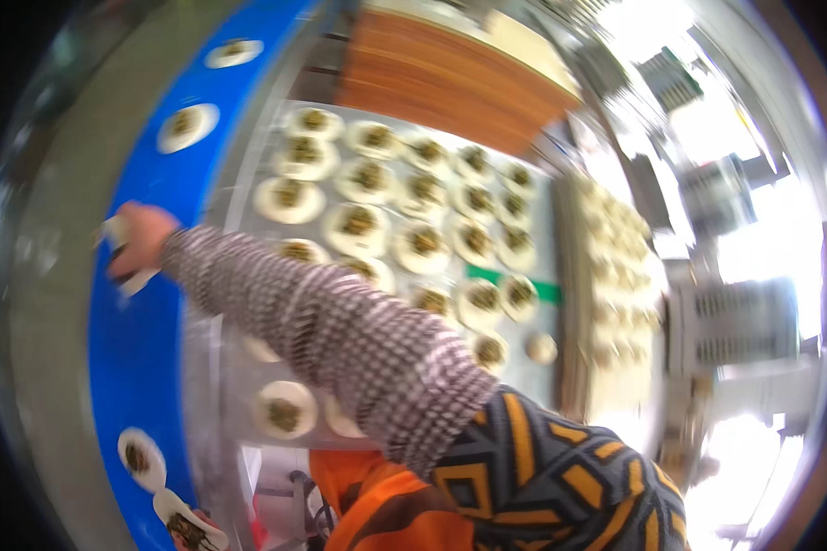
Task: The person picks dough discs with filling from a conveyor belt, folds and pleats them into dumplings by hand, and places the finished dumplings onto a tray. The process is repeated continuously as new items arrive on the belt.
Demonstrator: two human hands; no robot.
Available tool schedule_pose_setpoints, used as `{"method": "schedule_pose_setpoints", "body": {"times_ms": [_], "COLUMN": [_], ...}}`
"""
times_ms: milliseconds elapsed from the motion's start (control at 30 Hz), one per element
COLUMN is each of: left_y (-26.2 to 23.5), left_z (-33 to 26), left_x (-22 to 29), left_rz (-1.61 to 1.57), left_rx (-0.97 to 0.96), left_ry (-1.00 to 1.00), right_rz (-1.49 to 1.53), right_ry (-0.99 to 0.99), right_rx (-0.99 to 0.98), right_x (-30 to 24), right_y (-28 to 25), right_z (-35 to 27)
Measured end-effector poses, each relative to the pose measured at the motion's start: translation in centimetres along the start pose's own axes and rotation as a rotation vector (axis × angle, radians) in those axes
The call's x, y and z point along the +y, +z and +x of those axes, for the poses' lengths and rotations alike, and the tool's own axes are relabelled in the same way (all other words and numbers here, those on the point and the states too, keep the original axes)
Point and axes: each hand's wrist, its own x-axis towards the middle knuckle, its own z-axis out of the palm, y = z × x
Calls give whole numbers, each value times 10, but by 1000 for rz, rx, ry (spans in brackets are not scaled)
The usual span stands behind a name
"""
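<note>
Gripping 1 pale dough wrapper (119,241), our hand (141,241) held it over the blue belt (129,358), its long axis running up-left to down-right.

Smooth, glossy blue plastic-like belt (129,367) runs beside a dull, brushed metal tray (239,174) carrying pale, matt dough rounds (358,225) topped with coarse dark-green filling. A soft knitted cloth sleeve (340,340) crosses the tray above printed orange-and-black fabric (542,477). Behind, a warm brown board (441,78) looks like wood.
</note>
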Motion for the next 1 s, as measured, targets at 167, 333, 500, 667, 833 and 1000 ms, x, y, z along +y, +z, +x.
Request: {"method": "schedule_pose_setpoints", "body": {"times_ms": [167, 333, 500, 667, 833, 1000], "left_y": [66, 124, 224, 321, 350, 363], "left_z": [75, 135, 144, 120, 130, 185], "left_x": [94, 317, 451, 508, 543, 588], "left_rz": [-570, -578, -741, -398, -211, -370], "left_rx": [-76, -571, -1149, -1559, -1708, -1510], "left_ry": [93, 161, 66, 326, 497, 364], "right_rz": [188, 186, 11, -158, -13, -48], "right_ry": [-5, 295, 730, 724, 614, 803], "right_rx": [67, 268, 704, 457, 331, -34], "right_x": [5, 49, 86, 125, 156, 207], "right_y": [-108, -290, -380, -440, -514, -564], "right_z": [-120, -313, -469, -488, -431, -381]}}
